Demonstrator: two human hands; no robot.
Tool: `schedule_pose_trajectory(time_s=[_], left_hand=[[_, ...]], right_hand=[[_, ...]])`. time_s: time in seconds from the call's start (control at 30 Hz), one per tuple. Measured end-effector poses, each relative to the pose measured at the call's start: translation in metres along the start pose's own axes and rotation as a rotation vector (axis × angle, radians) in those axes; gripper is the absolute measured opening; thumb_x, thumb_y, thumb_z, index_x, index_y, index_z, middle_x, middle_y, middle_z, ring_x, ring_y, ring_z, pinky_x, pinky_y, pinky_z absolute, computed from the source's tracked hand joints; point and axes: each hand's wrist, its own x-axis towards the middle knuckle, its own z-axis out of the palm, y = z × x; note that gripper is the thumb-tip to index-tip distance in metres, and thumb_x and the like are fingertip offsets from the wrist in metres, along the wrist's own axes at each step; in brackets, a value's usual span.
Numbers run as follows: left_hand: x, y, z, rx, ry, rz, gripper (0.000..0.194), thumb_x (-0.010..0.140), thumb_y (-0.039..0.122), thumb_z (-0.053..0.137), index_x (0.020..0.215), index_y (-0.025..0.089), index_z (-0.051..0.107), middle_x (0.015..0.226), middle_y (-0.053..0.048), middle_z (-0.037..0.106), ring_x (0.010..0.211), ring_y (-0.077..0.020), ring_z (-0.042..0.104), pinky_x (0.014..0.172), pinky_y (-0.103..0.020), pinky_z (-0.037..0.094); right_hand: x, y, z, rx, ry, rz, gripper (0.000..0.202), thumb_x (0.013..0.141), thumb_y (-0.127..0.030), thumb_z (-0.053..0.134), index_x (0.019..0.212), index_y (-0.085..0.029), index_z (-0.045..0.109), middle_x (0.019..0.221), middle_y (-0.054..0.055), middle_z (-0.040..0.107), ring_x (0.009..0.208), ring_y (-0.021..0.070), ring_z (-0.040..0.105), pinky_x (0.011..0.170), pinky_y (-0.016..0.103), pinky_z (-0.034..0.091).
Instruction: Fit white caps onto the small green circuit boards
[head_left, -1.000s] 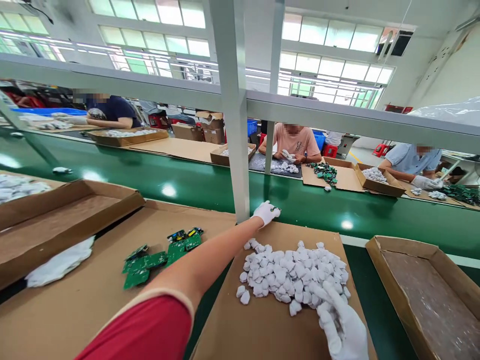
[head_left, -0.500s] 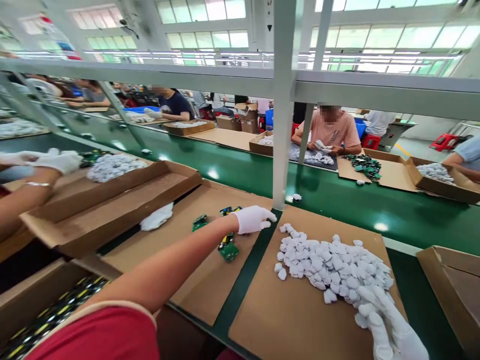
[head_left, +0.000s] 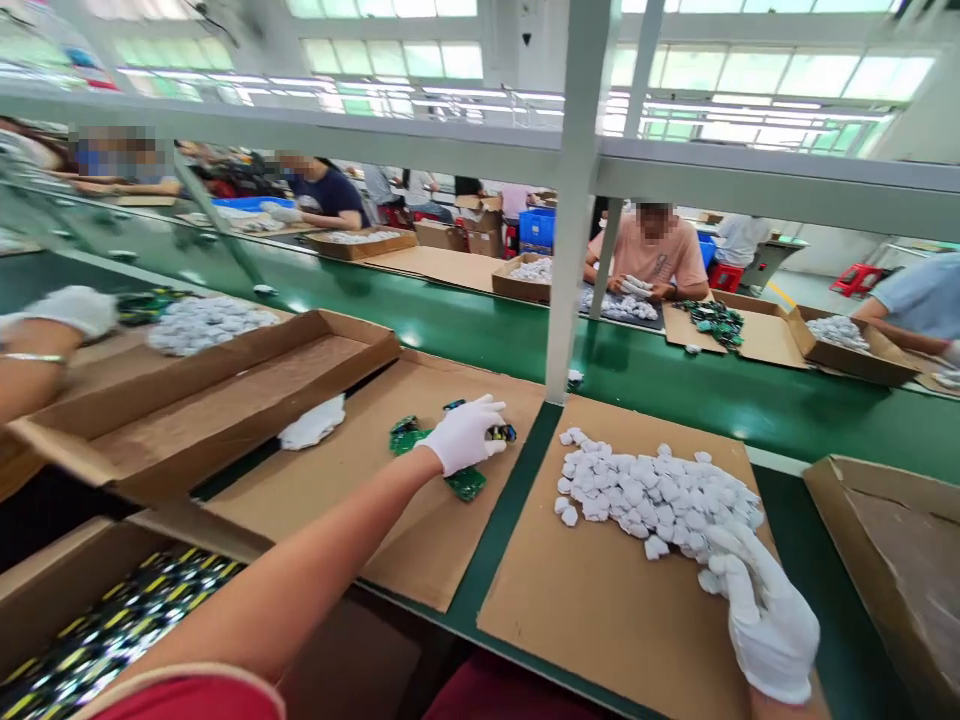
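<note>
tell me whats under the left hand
Green boards show around the left hand, on brown cardboard; one is at its fingertips. The hand covers the middle, so anything wholly beneath it cannot be seen.

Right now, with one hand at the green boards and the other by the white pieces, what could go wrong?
The circuit board at the fingers of the left hand might snag the loose boards beside it. The right hand, against the white pieces, could nudge some over the cardboard's nearby right edge.
</note>
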Motion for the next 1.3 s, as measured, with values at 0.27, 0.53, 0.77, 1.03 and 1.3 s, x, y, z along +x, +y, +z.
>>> schedule_pose_trajectory(time_s=[0.27,0.53,0.77,1.03,1.3], left_hand=[[-0.028,0.113,0.006,-1.582,-0.382,-0.062,0.030,0.069,0.032,0.070,0.087,0.017,0.052,0.086,-0.004,0.064,0.074,-0.0171,0.065,0.061,-0.026,0.051],[-0.025,0.190,0.043,-1.839,-0.665,-0.149,0.033,0.063,0.024,0.075,0.087,0.015,0.055,0.087,-0.005,0.061,0.081,-0.0176,0.065,0.063,-0.022,0.050],[-0.025,0.198,0.076,-1.813,-0.870,-0.127,0.029,0.067,0.034,0.071,0.081,0.013,0.056,0.083,-0.007,0.063,0.068,-0.0128,0.064,0.052,-0.017,0.045],[-0.030,0.192,0.096,-1.639,-1.016,0.006,0.035,0.065,0.041,0.071,0.080,0.013,0.057,0.083,-0.009,0.066,0.067,-0.0152,0.066,0.049,-0.017,0.044],[-0.031,0.194,0.091,-1.580,-1.039,0.030,0.035,0.067,0.043,0.068,0.079,0.013,0.055,0.081,-0.007,0.065,0.068,-0.0150,0.066,0.049,-0.016,0.044]], right_hand=[[-0.004,-0.011,-0.018,-0.292,0.115,-0.216,0.015,0.084,-0.026,0.054,0.096,-0.019,0.062,0.088,0.005,0.067,0.071,0.0158,0.064,0.066,0.030,0.052],[-0.017,0.001,-0.016,-0.682,-0.072,-0.132,0.024,0.078,-0.032,0.061,0.098,-0.020,0.064,0.085,0.006,0.063,0.075,0.0196,0.058,0.066,0.030,0.045],[-0.020,0.012,-0.023,-0.672,-0.160,-0.101,0.015,0.083,-0.023,0.051,0.090,-0.017,0.063,0.081,0.004,0.065,0.073,0.0161,0.059,0.071,0.027,0.046],[-0.046,-0.010,-0.021,-0.986,-0.280,-0.178,0.042,0.083,-0.029,0.052,0.121,-0.011,0.056,0.130,0.015,0.051,0.123,0.0333,0.040,0.098,0.048,0.035],[-0.057,-0.016,-0.041,-1.034,-0.496,-0.131,0.061,0.082,-0.038,0.052,0.135,-0.011,0.040,0.139,0.015,0.041,0.128,0.0344,0.035,0.104,0.053,0.025]])
